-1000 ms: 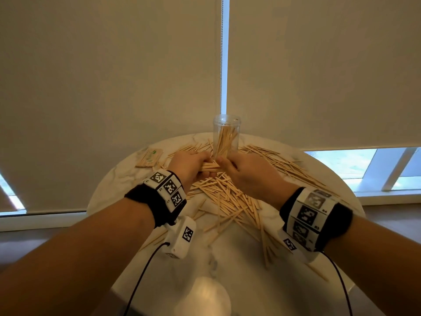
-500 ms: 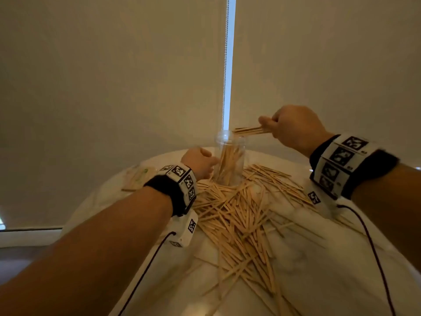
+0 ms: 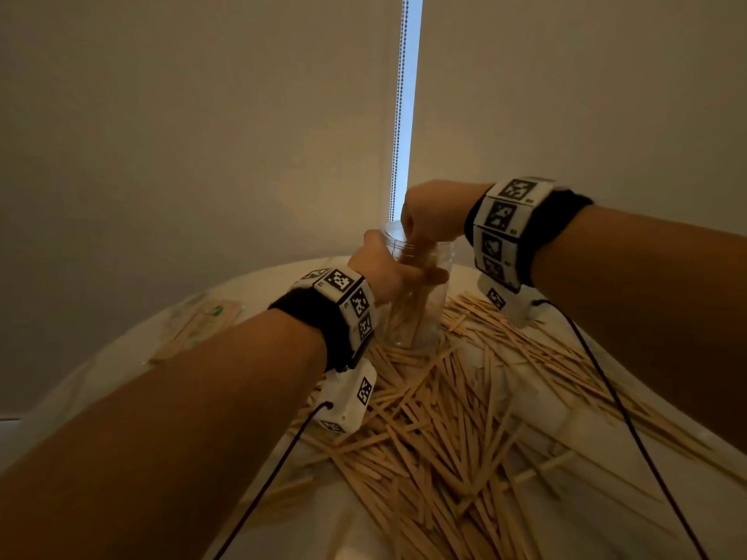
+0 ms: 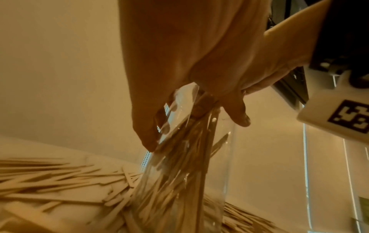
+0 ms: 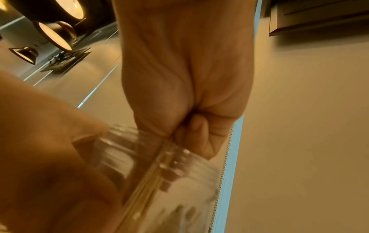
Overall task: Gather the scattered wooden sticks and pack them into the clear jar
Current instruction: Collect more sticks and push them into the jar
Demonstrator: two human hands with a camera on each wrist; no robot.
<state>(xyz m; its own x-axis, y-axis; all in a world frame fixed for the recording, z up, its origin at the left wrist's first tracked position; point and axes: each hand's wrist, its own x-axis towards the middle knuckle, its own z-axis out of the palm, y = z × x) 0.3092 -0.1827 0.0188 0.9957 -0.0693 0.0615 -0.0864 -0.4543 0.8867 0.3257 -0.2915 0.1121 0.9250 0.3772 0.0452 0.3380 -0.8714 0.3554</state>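
Note:
The clear jar (image 3: 420, 313) stands at the far middle of the round table, with several wooden sticks upright inside it (image 4: 185, 165). My left hand (image 3: 388, 268) grips the jar's upper wall from the left, fingers wrapped round it (image 4: 143, 126). My right hand (image 3: 432, 216) is at the jar's mouth, fingers curled and pinching a small bundle of sticks (image 5: 159, 159) that points down into the jar (image 5: 139, 165). A big heap of loose wooden sticks (image 3: 436, 430) covers the table in front of the jar and to its right.
A flat paper packet (image 3: 198, 321) lies on the white marble table (image 3: 121, 381) at the left. Closed roller blinds with a bead chain (image 3: 398, 115) stand right behind the jar. Cables run from both wrist cameras across the stick heap.
My right hand carried the bundle from above and right of the jar down into its mouth. My left hand moved from beside the jar to gripping its upper wall.

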